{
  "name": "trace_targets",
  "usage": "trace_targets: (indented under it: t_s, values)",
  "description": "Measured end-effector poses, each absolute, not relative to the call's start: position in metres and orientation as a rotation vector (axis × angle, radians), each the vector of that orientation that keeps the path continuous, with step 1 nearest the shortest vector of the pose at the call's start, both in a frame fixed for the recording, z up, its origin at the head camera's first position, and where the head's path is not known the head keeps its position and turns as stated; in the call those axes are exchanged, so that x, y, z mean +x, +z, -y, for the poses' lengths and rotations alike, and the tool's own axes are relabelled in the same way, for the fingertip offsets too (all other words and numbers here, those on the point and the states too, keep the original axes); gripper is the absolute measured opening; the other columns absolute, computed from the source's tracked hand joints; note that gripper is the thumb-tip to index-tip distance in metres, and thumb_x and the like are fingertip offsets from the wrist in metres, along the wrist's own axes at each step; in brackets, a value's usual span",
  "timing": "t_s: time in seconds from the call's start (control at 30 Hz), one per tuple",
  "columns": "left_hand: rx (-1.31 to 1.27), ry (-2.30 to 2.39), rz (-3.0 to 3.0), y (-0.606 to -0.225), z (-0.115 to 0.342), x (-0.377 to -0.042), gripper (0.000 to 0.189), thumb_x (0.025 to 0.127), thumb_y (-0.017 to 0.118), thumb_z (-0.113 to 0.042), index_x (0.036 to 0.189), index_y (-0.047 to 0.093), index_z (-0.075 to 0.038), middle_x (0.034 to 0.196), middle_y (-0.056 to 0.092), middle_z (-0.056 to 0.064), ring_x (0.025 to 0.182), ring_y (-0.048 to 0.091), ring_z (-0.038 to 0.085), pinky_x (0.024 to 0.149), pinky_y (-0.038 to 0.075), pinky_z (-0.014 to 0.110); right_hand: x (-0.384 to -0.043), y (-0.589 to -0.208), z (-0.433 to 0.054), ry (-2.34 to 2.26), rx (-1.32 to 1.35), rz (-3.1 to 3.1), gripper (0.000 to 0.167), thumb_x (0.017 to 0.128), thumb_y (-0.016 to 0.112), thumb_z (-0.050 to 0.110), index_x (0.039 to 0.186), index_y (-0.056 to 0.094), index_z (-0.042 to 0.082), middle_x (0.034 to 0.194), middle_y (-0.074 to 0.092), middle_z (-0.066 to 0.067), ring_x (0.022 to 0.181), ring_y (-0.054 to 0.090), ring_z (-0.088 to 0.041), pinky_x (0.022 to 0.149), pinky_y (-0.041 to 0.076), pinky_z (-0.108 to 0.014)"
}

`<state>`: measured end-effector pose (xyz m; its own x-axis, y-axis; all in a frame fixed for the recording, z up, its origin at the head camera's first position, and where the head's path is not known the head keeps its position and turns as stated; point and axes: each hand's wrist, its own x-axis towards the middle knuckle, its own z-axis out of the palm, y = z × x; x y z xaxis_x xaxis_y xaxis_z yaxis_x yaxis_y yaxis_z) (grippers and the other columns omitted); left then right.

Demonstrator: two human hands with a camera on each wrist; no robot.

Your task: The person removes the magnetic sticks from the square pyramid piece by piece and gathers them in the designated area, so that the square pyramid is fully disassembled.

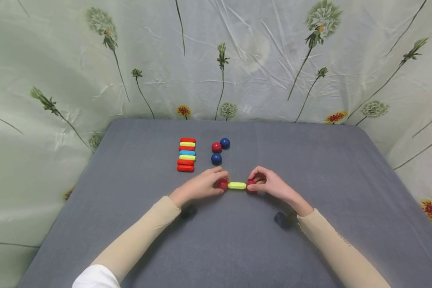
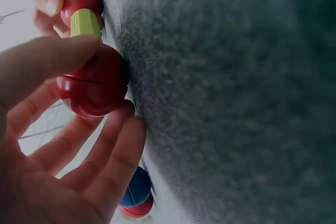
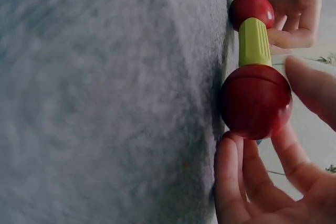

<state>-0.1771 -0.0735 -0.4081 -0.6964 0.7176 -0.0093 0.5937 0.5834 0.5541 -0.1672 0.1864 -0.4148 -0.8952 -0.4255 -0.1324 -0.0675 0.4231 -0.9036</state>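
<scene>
A ribbed yellow-green rod [image 1: 237, 185] lies level across the middle of the grey surface, with a glossy red ball at each end. My left hand [image 1: 206, 184] holds the left red ball [image 2: 94, 85], its thumb across the ball near the rod and its fingertips at the far side. The right red ball [image 3: 256, 103] is between the thumb and fingers of my right hand [image 1: 272, 185]; fingertips touch its outer end. Both balls sit right against the rod's ends, close to the grey cloth.
Beyond my left hand are two blue balls [image 1: 216, 159] and another red ball [image 1: 217, 147]. To their left, several red, yellow and blue rods [image 1: 186, 155] lie in a column. A flower-printed curtain [image 1: 201, 60] hangs behind the grey table [image 1: 309, 152].
</scene>
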Motion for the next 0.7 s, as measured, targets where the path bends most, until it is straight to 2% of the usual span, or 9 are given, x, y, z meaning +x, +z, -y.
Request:
trace_targets:
  t_s: [0.23,0.43,0.7]
  values:
    - [1.122,0.709,-2.622,-0.408,0.072,-0.180,0.022,0.086,0.071,-0.015,0.107,0.065,-0.016,0.096,0.053,-0.002,0.087,0.051,0.014,0.073,0.047,0.025,-0.168,-0.415,-0.190,-1.454,-0.513,-2.265,0.023,0.086,0.073,0.012,0.101,0.061,-0.001,0.093,0.060,-0.009,0.085,0.056,-0.023,0.072,0.048,-0.027]
    - [1.105,0.944,-2.591,-0.408,0.072,-0.186,0.022,0.084,0.072,-0.010,0.105,0.065,-0.013,0.097,0.058,-0.002,0.090,0.052,0.015,0.078,0.046,0.028,-0.169,-0.414,-0.192,-1.462,-0.489,-2.265,0.022,0.087,0.071,0.011,0.101,0.060,-0.001,0.094,0.061,-0.009,0.087,0.056,-0.023,0.074,0.048,-0.028]
    - [1.188,0.809,-2.590,-0.408,0.069,-0.189,0.018,0.086,0.069,-0.011,0.103,0.068,-0.016,0.101,0.055,0.000,0.097,0.048,0.016,0.081,0.045,0.030,-0.169,-0.417,-0.192,-1.475,-0.503,-2.242,0.021,0.086,0.071,0.013,0.101,0.062,0.000,0.091,0.062,-0.009,0.084,0.058,-0.023,0.073,0.049,-0.028]
